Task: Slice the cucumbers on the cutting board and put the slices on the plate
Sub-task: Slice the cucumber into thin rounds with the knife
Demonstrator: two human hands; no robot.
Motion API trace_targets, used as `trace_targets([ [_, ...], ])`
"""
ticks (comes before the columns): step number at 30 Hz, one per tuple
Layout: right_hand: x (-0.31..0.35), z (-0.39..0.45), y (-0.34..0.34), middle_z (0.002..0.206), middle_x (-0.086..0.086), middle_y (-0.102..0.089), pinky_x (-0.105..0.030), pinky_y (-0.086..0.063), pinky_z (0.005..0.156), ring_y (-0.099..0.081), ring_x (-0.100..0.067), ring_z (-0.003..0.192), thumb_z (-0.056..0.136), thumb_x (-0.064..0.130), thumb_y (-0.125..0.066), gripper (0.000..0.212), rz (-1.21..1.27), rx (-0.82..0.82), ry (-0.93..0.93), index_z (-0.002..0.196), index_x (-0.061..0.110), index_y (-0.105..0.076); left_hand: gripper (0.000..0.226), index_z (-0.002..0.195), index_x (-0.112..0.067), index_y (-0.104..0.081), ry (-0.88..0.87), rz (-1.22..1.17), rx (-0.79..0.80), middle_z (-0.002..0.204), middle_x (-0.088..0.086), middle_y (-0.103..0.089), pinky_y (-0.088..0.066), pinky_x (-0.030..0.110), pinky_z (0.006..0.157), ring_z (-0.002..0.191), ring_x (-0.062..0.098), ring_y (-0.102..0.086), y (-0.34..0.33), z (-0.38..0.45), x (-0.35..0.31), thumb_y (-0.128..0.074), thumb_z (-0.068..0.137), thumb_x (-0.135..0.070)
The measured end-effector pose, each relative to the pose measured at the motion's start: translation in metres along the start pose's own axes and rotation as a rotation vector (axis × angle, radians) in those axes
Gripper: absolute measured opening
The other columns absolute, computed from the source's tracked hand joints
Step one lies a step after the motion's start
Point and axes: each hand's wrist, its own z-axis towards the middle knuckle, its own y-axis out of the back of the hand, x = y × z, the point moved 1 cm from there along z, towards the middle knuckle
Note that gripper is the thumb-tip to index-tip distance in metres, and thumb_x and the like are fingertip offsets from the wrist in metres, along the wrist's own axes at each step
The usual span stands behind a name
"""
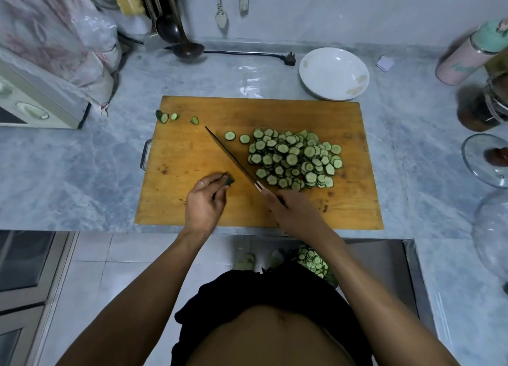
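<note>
Left hand point(204, 200) pinches cucumber stub point(228, 180) — right hand point(291, 213) grips knife point(231, 156).

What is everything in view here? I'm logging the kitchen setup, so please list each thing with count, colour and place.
cutting board: one, orange-brown wood, centre of counter
cucumber slices: a pile, green, board's right half
end pieces: three, dark green, board's far left corner
cucumber stub: one, dark green, pinched by left hand
knife: one, dark blade, diagonal across board
plate: one, white, behind board
ladle: one, dark, back of counter
glass lid: one, clear, right edge
left hand: holds stub
right hand: grips knife
</note>
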Motion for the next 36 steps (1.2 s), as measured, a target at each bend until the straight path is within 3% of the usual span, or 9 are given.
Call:
trace_targets([
  [3,0.000,-0.002,-0.011,0.055,0.000,-0.048,-0.028,-0.033,0.051,-0.042,-0.008,0.046,0.101,0.051,-0.040,0.054,-0.031,-0.013,-0.029,0.063,0.013,-0.046,0.020,0.105,-0.005,-0.076,-0.016,0.008,0.005,0.114,0.009,-0.071,-0.046,0.018,0.094,0.103,0.023,-0.066,-0.003,-0.001,0.002,-0.070,0.086,-0.001],
  [7,0.001,-0.009,-0.019,0.057,-0.006,-0.051,-0.032,-0.035,0.053,-0.047,-0.015,0.049,0.101,0.053,-0.038,0.059,-0.006,0.008,-0.045,0.065,0.009,-0.051,0.019,0.106,-0.004,-0.076,-0.051,0.046,0.013,0.118,0.009,-0.070,-0.049,0.021,0.088,0.101,0.025,-0.066,-0.004,-0.002,0.002,-0.067,0.088,-0.002],
  [14,0.013,-0.026,-0.019,0.057,0.001,-0.044,-0.028,-0.025,0.050,-0.041,-0.013,0.052,0.102,0.050,-0.038,0.053,-0.112,0.028,0.004,0.062,0.016,-0.044,0.028,0.107,-0.008,-0.075,-0.113,0.088,0.060,0.126,0.003,-0.066,-0.056,0.032,0.077,0.102,0.026,-0.066,-0.002,0.000,0.006,-0.053,0.092,-0.016],
  [19,0.021,-0.029,-0.020,0.058,0.001,-0.046,-0.027,-0.027,0.049,-0.043,-0.013,0.053,0.102,0.052,-0.036,0.053,-0.150,0.049,0.014,0.062,0.018,-0.045,0.025,0.100,-0.006,-0.076,-0.147,0.114,0.047,0.123,0.007,-0.067,-0.057,0.034,0.068,0.094,0.028,-0.068,0.000,-0.001,0.003,-0.055,0.087,-0.009],
  [23,0.024,-0.027,-0.021,0.056,0.002,-0.045,-0.025,-0.026,0.049,-0.042,-0.010,0.050,0.103,0.051,-0.036,0.055,-0.099,0.045,-0.019,0.061,0.017,-0.044,0.022,0.103,-0.006,-0.075,-0.171,0.130,0.046,0.121,0.007,-0.067,-0.052,0.027,0.065,0.089,0.028,-0.066,-0.002,0.000,0.005,-0.060,0.088,-0.003],
  [27,0.029,-0.028,-0.017,0.052,0.006,-0.044,-0.024,-0.029,0.049,-0.039,-0.004,0.041,0.105,0.047,-0.033,0.056,-0.044,0.035,-0.032,0.059,0.017,-0.043,0.022,0.106,-0.005,-0.075,-0.177,0.127,0.045,0.123,0.009,-0.067,-0.055,0.031,0.069,0.091,0.030,-0.068,-0.004,0.000,0.010,-0.058,0.091,-0.006],
  [36,0.040,-0.014,-0.025,0.056,0.003,-0.043,-0.024,-0.024,0.047,-0.040,-0.009,0.049,0.106,0.046,-0.031,0.054,-0.102,0.064,-0.065,0.060,0.018,-0.040,0.027,0.102,-0.007,-0.077,-0.201,0.165,0.046,0.121,0.008,-0.068,-0.052,0.028,0.065,0.086,0.028,-0.068,-0.005,0.000,0.010,-0.055,0.087,-0.005],
])
